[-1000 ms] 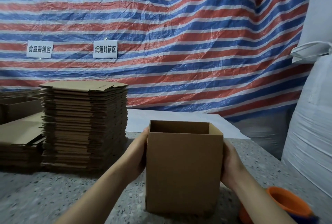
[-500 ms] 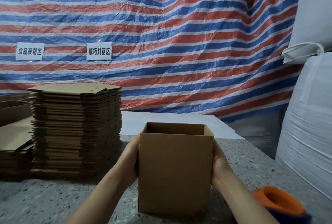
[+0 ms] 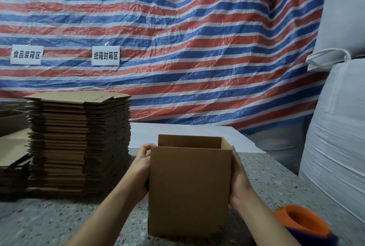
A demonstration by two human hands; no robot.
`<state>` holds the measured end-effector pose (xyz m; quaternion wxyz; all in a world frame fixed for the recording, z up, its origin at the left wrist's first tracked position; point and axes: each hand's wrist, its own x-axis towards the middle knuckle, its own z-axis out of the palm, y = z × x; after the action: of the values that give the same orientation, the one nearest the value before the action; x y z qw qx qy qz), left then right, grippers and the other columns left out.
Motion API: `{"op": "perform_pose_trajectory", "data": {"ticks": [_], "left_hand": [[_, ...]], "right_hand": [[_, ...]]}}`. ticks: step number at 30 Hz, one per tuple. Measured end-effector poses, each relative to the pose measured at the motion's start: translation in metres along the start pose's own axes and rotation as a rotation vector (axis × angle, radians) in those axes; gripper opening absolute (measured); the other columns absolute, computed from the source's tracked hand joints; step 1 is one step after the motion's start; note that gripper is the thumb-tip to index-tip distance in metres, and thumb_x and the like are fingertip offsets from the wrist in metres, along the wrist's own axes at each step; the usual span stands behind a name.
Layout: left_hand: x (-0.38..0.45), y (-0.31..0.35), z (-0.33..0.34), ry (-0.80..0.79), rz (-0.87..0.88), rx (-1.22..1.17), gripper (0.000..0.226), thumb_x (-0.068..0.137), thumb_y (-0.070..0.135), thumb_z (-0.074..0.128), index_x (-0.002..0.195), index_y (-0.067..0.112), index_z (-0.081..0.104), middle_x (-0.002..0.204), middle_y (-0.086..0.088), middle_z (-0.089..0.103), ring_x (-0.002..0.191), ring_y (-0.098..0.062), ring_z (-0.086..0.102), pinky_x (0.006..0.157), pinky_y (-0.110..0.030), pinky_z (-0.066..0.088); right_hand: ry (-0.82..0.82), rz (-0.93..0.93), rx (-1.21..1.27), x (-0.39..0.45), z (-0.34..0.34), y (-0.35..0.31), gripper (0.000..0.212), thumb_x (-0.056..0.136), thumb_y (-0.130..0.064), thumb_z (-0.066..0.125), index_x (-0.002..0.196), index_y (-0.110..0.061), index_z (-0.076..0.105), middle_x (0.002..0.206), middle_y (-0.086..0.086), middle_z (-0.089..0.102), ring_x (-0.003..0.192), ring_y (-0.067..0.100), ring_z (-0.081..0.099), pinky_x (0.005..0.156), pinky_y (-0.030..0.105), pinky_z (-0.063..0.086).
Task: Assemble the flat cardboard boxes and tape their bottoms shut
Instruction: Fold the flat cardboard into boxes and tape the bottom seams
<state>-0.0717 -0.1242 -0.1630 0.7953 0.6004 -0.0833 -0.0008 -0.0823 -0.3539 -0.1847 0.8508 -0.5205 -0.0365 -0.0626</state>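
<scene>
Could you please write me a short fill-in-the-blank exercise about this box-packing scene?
1. The open cardboard box stands upright between the person's two ____.
2. The stack of flat cardboard boxes stands to the ____ of the open box.
3. The cup-like object at the lower right edge is ____ in colour.

Missing words: hands; left; orange
</scene>
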Motion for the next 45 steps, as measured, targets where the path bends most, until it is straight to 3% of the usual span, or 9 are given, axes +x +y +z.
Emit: {"op": "perform_pose_trajectory", "data": {"ticks": [13, 19, 25, 29, 32, 36, 40, 43, 45], "left_hand": [[-0.001, 0.004, -0.002, -0.119, -0.021, -0.006, 0.030, 0.097, 0.018, 0.056, 0.120, 0.038, 0.064, 0.099, -0.017, 0.074, 0.066, -0.018, 0.068, 0.053, -0.029, 0.054], [0.002, 0.002, -0.002, -0.125, -0.013, 0.007, 0.031, 0.097, 0.019, 0.057, 0.118, 0.040, 0.065, 0.101, -0.015, 0.074, 0.070, -0.020, 0.069, 0.059, -0.032, 0.056], [0.000, -0.002, -0.007, -0.141, 0.049, 0.044, 0.019, 0.089, 0.024, 0.067, 0.107, 0.023, 0.073, 0.095, -0.017, 0.074, 0.073, -0.024, 0.071, 0.057, -0.034, 0.057], [-0.002, -0.007, -0.008, -0.087, 0.018, 0.104, 0.055, 0.088, 0.063, 0.044, 0.100, 0.021, 0.077, 0.099, -0.013, 0.075, 0.086, -0.025, 0.074, 0.069, -0.036, 0.056], [0.001, -0.004, -0.019, -0.278, 0.067, 0.103, 0.086, 0.073, 0.089, 0.030, 0.116, 0.028, 0.071, 0.121, -0.012, 0.069, 0.113, -0.029, 0.066, 0.093, -0.044, 0.050], [0.002, -0.003, -0.029, -0.371, 0.048, 0.177, 0.106, 0.061, 0.093, 0.052, 0.138, 0.021, 0.053, 0.135, -0.009, 0.061, 0.126, -0.027, 0.057, 0.110, -0.050, 0.038], [0.002, -0.003, -0.021, -0.269, 0.061, 0.173, 0.068, 0.067, 0.067, 0.077, 0.116, 0.021, 0.070, 0.113, -0.011, 0.071, 0.104, -0.025, 0.069, 0.090, -0.041, 0.052], [0.003, -0.003, -0.014, -0.126, 0.036, 0.161, 0.012, 0.085, 0.036, 0.070, 0.093, 0.029, 0.075, 0.097, -0.011, 0.071, 0.076, -0.018, 0.068, 0.060, -0.029, 0.052], [0.005, -0.004, -0.011, -0.062, 0.012, 0.114, 0.010, 0.089, 0.021, 0.067, 0.090, 0.030, 0.072, 0.086, -0.008, 0.069, 0.064, -0.015, 0.064, 0.049, -0.027, 0.048]], "right_hand": [[0.032, 0.021, -0.040, -0.010, 0.008, -0.008, 0.060, 0.081, -0.073, 0.043, 0.089, -0.028, 0.083, 0.099, 0.010, 0.078, 0.087, 0.030, 0.076, 0.060, 0.038, 0.060], [0.072, 0.102, -0.228, -0.006, 0.008, -0.016, 0.059, 0.105, -0.026, 0.043, 0.054, -0.018, 0.073, 0.059, 0.005, 0.069, 0.049, 0.019, 0.067, 0.045, 0.025, 0.051], [0.091, 0.135, -0.256, -0.005, 0.008, -0.021, 0.062, 0.106, -0.024, 0.041, 0.053, -0.019, 0.073, 0.060, 0.006, 0.068, 0.049, 0.019, 0.066, 0.045, 0.025, 0.051], [0.089, 0.134, -0.255, -0.006, 0.008, -0.020, 0.063, 0.106, -0.026, 0.040, 0.053, -0.018, 0.073, 0.060, 0.006, 0.068, 0.049, 0.018, 0.066, 0.044, 0.025, 0.050], [0.095, 0.135, -0.248, -0.006, 0.007, -0.019, 0.063, 0.106, -0.025, 0.040, 0.052, -0.019, 0.071, 0.058, 0.005, 0.066, 0.048, 0.018, 0.065, 0.044, 0.025, 0.050], [0.096, 0.134, -0.281, -0.005, 0.010, -0.020, 0.061, 0.106, -0.028, 0.041, 0.056, -0.018, 0.073, 0.062, 0.006, 0.068, 0.052, 0.020, 0.067, 0.047, 0.026, 0.052], [0.056, 0.132, -0.281, -0.005, 0.009, -0.019, 0.053, 0.105, -0.029, 0.041, 0.064, -0.015, 0.071, 0.065, 0.008, 0.068, 0.056, 0.022, 0.068, 0.050, 0.028, 0.055], [0.054, 0.118, -0.257, -0.008, 0.008, -0.015, 0.051, 0.102, -0.046, 0.043, 0.081, -0.013, 0.076, 0.081, 0.014, 0.075, 0.071, 0.027, 0.074, 0.060, 0.033, 0.058], [0.067, 0.119, -0.197, -0.008, 0.005, -0.010, 0.064, 0.098, -0.065, 0.037, 0.099, -0.015, 0.078, 0.097, 0.018, 0.076, 0.086, 0.033, 0.076, 0.069, 0.038, 0.059]]}}
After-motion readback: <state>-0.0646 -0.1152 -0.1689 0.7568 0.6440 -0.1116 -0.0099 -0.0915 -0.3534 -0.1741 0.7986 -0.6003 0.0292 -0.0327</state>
